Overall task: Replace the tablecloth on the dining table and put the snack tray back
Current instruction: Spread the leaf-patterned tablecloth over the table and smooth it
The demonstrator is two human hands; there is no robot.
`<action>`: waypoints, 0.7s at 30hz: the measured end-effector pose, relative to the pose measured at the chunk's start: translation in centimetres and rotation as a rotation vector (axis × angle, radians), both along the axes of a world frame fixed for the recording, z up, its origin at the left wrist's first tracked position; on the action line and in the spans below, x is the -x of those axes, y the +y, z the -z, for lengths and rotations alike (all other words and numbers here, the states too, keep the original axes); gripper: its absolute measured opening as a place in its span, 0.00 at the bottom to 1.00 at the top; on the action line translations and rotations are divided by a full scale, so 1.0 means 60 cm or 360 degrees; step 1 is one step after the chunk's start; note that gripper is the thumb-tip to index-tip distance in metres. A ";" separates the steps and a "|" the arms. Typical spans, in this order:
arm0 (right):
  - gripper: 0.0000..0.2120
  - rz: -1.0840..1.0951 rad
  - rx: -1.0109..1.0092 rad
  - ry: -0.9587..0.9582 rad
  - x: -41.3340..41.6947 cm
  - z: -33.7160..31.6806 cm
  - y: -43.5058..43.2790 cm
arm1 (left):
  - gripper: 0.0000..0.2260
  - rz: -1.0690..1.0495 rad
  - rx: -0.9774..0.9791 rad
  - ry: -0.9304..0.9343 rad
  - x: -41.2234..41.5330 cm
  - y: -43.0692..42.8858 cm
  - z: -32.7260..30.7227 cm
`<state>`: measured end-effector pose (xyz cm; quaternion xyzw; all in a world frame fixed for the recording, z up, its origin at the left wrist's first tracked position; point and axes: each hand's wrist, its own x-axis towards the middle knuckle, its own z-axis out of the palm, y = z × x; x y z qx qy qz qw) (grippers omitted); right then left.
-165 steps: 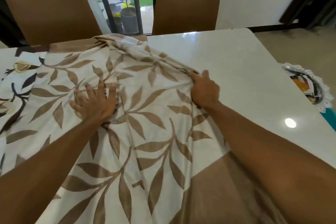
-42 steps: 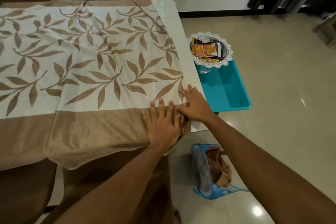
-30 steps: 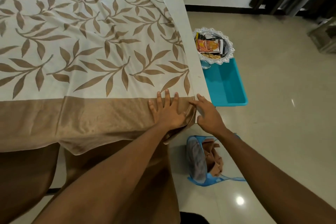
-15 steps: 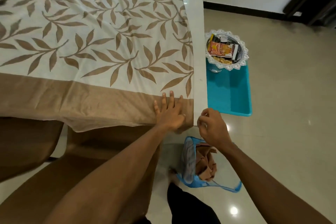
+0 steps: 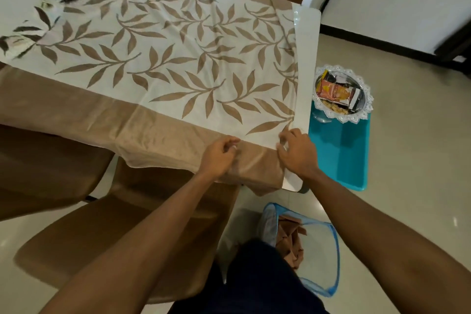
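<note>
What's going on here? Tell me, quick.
A person is laying a leaf-patterned tablecloth on the dining table. Both hands work at its near corner: the left hand pinches the brown border, the right hand grips the side edge, beside a bare strip of tabletop. The snack tray is not back yet; it sits on a teal stand beside the table. A mesh basket holding brown cloth stands on the floor.

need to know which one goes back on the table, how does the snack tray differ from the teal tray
The snack tray is round, silvery, with a white lacy rim; the teal tray is rectangular and plain. The snack tray holds packets; the teal tray holds only the snack tray, at its far end. Both sit beside the table.
</note>
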<state>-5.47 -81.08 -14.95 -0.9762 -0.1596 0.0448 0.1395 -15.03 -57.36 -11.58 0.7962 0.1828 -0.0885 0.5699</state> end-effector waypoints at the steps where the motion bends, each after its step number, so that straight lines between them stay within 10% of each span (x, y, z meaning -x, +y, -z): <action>1: 0.17 -0.0005 0.0059 0.0003 0.000 -0.003 0.000 | 0.12 -0.0049 -0.0052 -0.0028 -0.001 0.013 0.002; 9: 0.14 -0.0061 -0.0076 0.0002 -0.092 -0.020 0.035 | 0.14 0.0023 -0.0640 -0.0311 -0.087 0.045 0.026; 21: 0.27 -0.0484 -0.0132 -0.0027 -0.609 0.050 0.214 | 0.18 0.0189 -0.1135 -0.0314 -0.515 0.015 0.071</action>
